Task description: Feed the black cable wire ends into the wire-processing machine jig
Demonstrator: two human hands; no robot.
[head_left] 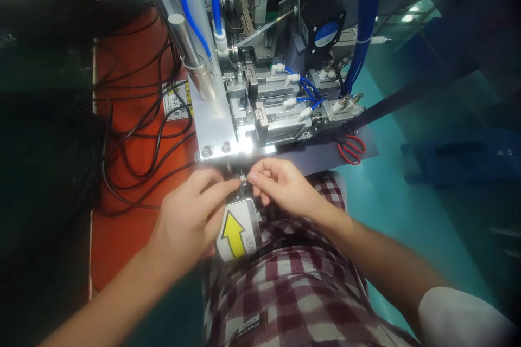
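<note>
My left hand [191, 217] and my right hand [280, 184] meet just below the front edge of a metal machine [260, 114]. Both pinch a tiny shiny metal part [243, 178] between their fingertips. The part is too small to name. Under the hands lies a white label with a yellow arrow [237, 233] pointing up toward the machine. My lap in chequered red and white cloth [293, 282] fills the bottom of the view.
Black cables [138, 119] loop over an orange mat [118, 227] at the left. Red-handled scissors [352, 149] lie on a dark sheet at the right of the machine. Blue air hoses [362, 27] and a small fan [325, 27] stand above. Teal floor lies at the right.
</note>
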